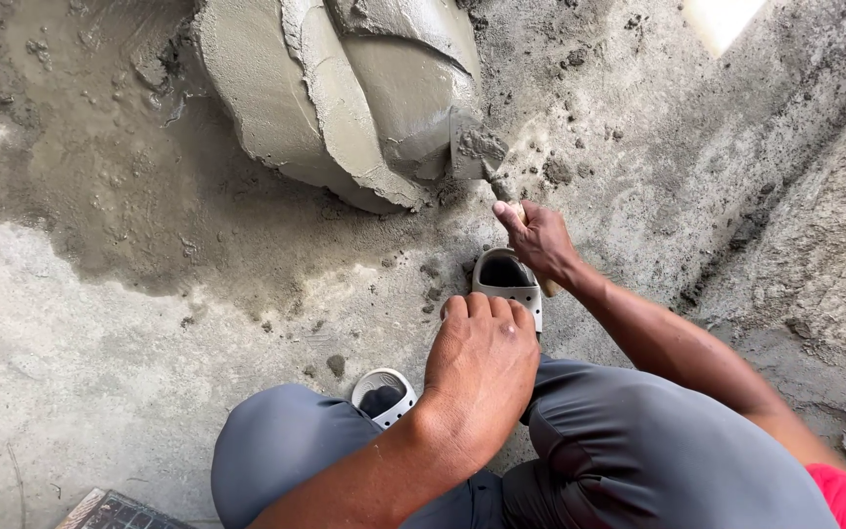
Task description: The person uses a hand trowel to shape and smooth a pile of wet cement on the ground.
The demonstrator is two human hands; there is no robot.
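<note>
A person is crouching over a rough concrete floor [70, 323], seen from above, with grey trousers [629, 451] covering both bent knees. Pale slip-on sandals are showing below the knees: one sandal [507, 278] is lying between the two hands, the other sandal [385, 393] is peeking out beside the left knee. A dark damp patch [119, 196] is spreading across the floor to the left of a mortar heap, and small crumbs of mortar are scattering around the feet. A dark ribbed object [115, 511] is showing at the bottom left edge; what it is cannot be told.

The right hand [539, 240] is closing around the wooden handle of a trowel [477, 152], its forefinger stretching along the handle. The trowel's blade is coated in grey mortar and is pressing into the lower right edge of a heap of wet mortar [345, 88] at the top centre. The heap is looking smooth, thick and folded into broad curved slabs.

The left hand [480, 367] is hanging palm down over the knees, fingers curling loosely, holding nothing.
</note>
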